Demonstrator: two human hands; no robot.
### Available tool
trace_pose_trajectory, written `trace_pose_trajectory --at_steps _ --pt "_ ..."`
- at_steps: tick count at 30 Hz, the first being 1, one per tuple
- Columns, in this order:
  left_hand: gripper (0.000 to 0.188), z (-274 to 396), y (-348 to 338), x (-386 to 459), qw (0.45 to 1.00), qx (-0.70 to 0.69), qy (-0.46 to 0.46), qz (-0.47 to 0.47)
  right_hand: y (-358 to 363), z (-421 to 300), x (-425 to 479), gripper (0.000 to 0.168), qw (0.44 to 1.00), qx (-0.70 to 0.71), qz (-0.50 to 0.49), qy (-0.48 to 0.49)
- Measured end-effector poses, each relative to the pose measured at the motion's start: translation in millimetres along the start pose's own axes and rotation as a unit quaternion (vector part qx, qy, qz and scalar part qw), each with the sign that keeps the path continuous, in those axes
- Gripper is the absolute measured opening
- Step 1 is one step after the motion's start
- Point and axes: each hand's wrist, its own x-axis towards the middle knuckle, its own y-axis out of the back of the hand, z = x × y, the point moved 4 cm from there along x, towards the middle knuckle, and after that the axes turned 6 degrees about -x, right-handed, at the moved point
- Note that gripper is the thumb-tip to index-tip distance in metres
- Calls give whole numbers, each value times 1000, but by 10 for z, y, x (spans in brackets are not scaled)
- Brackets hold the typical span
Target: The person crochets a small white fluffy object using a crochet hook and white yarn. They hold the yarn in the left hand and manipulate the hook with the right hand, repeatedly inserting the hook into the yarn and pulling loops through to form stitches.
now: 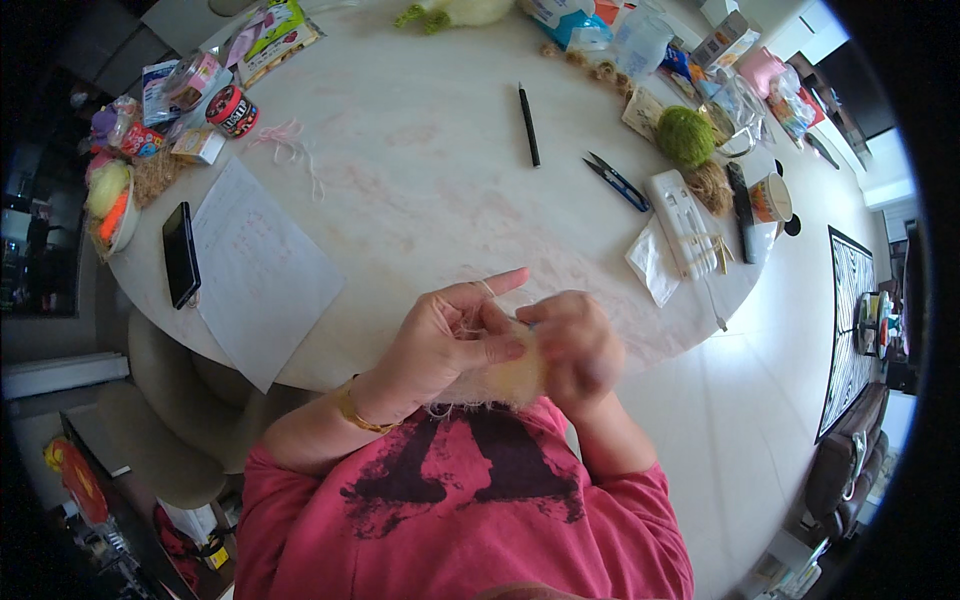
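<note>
My left hand (442, 326) pinches a fuzzy cream-and-pale-yellow yarn piece (517, 375) between thumb and fingers. Its index finger points outward with a strand of yarn (487, 286) looped around it. Close against the piece's right side is my right hand (581, 345), blurred by motion, with its fingers curled. A small bluish spot shows between the hands, but what tool the right hand grips is too hidden to name. Loose fibres hang from the lower edge of the piece, in front of my pink shirt (450, 525).
Thread snips (619, 182) and a black pen (529, 126) lie on the round marble table (420, 202). A white power strip (681, 225), a green yarn ball (685, 136) and a paper cup (770, 198) stand right. At left are a paper sheet (259, 274) and a phone (181, 255).
</note>
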Motion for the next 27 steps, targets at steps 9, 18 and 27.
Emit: trace_pose_trajectory --at_steps 9,18,27 --pt "73 -37 0 -26 988 -81 115 -65 9 31 -41 23 994 14 9 107" --pt "68 74 -3 -38 996 4 47 -69 22 232 -190 14 858 416 108 -282" --pt "72 54 -34 -54 997 42 21 -57 41 -96 32 20 982 -66 17 174"
